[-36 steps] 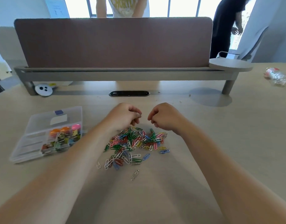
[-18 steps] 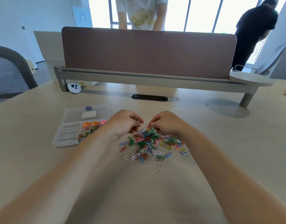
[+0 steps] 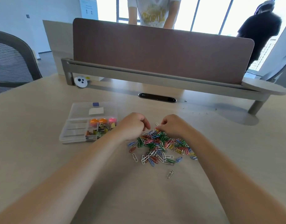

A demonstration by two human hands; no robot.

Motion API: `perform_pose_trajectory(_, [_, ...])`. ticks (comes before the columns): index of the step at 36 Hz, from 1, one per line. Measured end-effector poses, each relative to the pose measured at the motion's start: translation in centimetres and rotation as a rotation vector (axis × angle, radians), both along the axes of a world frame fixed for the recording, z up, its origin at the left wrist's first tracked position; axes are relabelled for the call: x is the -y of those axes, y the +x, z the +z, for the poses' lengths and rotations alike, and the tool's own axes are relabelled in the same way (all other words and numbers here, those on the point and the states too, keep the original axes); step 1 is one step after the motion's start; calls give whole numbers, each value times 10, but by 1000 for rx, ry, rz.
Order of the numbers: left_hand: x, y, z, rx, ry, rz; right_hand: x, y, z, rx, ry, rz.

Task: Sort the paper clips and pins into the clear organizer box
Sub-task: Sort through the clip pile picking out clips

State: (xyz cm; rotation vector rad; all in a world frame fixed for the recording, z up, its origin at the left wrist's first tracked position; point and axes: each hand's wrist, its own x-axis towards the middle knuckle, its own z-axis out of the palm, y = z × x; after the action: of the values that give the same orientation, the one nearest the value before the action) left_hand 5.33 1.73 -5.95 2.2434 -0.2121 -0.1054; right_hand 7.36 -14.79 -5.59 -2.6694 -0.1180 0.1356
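A heap of coloured paper clips (image 3: 158,146) lies on the desk in front of me, with one silver clip (image 3: 170,173) apart at its near side. My left hand (image 3: 134,125) is curled shut at the heap's far left edge; I see nothing in it. At the far right edge, my right hand (image 3: 173,126) pinches a white paper clip (image 3: 157,124) at its fingertips. The clear organizer box (image 3: 77,123) sits open to the left of my left hand. It holds orange and pink round pins and coloured binder clips in its right compartments.
A brown divider panel (image 3: 155,50) on a grey rail crosses the back of the desk, with a cable slot (image 3: 157,97) in front of it. A small white round device (image 3: 81,81) sits by the rail's left leg. A mesh chair (image 3: 11,62) stands far left. Two people stand behind the divider.
Both hands have come down from just above the heap onto its far edge. My head has turned, so the box and heap appear further right.
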Motion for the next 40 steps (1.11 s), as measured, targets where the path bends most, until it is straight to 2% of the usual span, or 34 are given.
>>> perform_pose_trajectory(9, [5, 5, -10, 82, 234, -38, 5, -9, 8, -96, -59, 166])
perform_pose_trajectory(12, [8, 4, -12, 75, 296, -55, 7, -8, 8, -87, -113, 198])
perform_pose_trajectory(15, [8, 2, -13, 88, 333, -72, 12, -7, 9, -75, -77, 198])
perform_pose_trajectory(33, [16, 8, -18, 199, 374, -17, 50, -2, 10, 105, 6, -6])
perform_pose_trajectory(40, [23, 9, -13, 211, 316, -23, 47, -2, 7, 49, 76, -12])
